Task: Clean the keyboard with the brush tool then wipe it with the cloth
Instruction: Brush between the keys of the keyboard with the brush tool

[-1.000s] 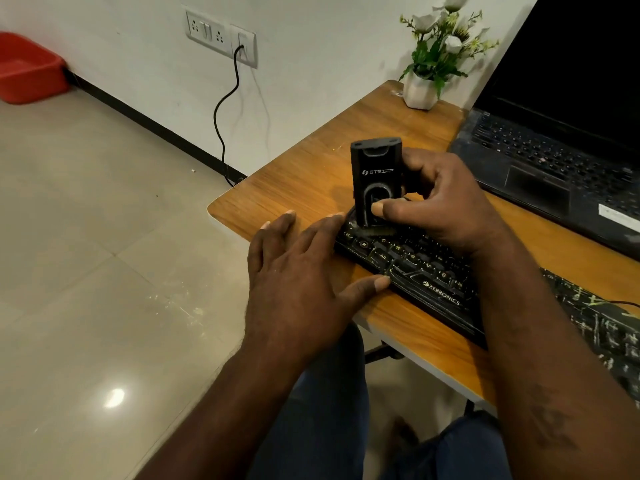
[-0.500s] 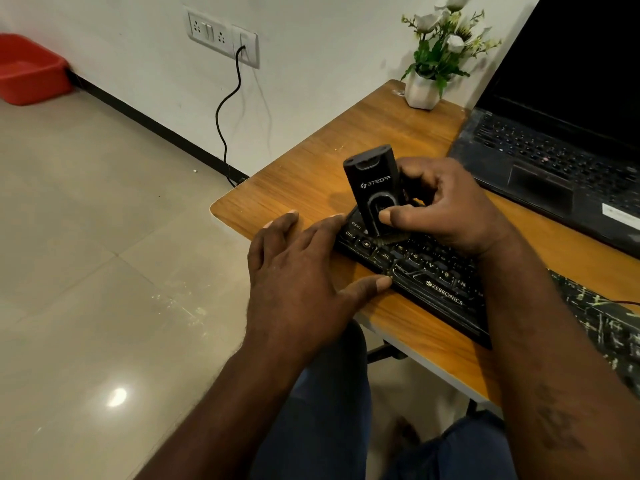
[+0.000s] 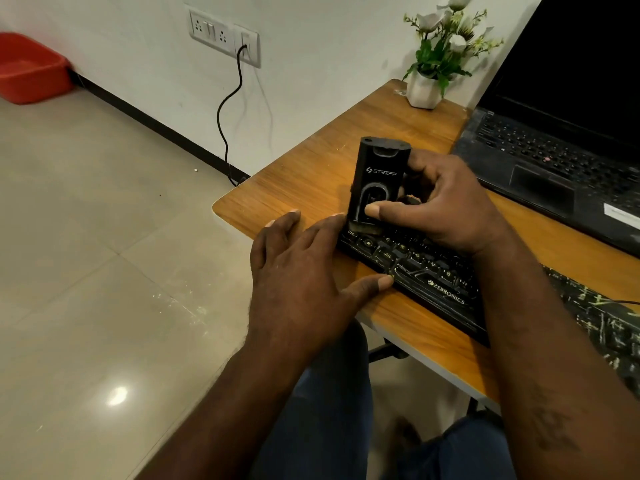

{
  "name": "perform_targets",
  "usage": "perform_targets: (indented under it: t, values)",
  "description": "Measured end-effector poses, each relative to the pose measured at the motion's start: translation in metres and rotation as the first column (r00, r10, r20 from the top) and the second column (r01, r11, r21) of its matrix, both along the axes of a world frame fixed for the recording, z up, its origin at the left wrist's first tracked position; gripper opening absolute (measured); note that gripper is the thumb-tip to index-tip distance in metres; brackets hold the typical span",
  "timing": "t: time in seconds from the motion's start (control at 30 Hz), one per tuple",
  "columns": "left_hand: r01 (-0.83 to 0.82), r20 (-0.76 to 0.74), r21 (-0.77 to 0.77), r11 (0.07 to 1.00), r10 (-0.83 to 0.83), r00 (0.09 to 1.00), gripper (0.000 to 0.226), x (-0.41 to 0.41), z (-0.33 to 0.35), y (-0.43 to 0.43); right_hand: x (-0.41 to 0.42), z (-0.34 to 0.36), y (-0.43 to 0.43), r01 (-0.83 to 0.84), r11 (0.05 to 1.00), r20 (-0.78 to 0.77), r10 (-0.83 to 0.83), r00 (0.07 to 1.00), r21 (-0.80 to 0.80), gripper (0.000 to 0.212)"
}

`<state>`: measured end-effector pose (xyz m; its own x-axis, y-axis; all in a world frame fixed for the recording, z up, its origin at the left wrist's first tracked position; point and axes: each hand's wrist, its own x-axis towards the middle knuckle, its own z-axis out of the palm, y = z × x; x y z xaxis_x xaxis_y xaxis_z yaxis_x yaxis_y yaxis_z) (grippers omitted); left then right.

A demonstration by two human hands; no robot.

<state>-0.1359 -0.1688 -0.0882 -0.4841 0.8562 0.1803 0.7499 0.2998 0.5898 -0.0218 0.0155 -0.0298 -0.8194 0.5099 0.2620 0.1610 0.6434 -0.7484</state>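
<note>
Brushing step: R hand point(image 3: 446, 209) grips brush point(image 3: 379, 181) upright on keyboard point(image 3: 433, 271) Ctrl corner; L hand point(image 3: 304, 271) flat, steadying it. Next: sweep across rows.

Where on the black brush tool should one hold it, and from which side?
Grip the brush tool by its boxy body, from the right, thumb on the front, as the right hand does: it stands upright, bristles down on the keyboard.

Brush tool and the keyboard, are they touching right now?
Touching. The head view shows the bristle end of the brush tool resting on the left-end keys of the keyboard, no gap visible, while the right hand holds the tool upright.
</note>
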Motion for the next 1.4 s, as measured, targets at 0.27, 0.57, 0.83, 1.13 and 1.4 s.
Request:
perform_targets:
  t: [0.27, 0.57, 0.83, 1.13, 1.4]
  values:
    - [0.004, -0.005, 0.006, 1.000, -0.003, 1.000, 0.089, 0.000, 0.000, -0.001, 0.006, -0.001, 0.009, -0.035, 0.999, 0.028, 0.036, 0.999, -0.027, 0.032]
    - [0.008, -0.006, 0.005, 1.000, -0.008, 1.000, 0.088, 0.000, 0.000, -0.001, 0.003, -0.002, 0.006, -0.007, 1.000, 0.000, 0.007, 1.000, 0.017, 0.034]
    - [0.001, -0.003, 0.009, 1.000, -0.001, 1.000, 0.090, 0.000, -0.002, 0.001, 0.000, 0.001, 0.000, -0.073, 0.997, -0.035, 0.072, 0.997, -0.025, 0.039]
    - [-0.020, -0.007, 0.004, 1.000, 0.020, 1.000, 0.095, -0.002, -0.004, 0.002, -0.001, -0.001, -0.001, -0.135, 0.988, -0.046, 0.132, 0.990, -0.068, 0.040]
    - [-0.030, -0.010, 0.002, 1.000, 0.030, 0.999, 0.096, -0.001, -0.004, 0.002, -0.003, 0.000, -0.005, -0.150, 0.986, -0.026, 0.148, 0.989, -0.077, 0.042]
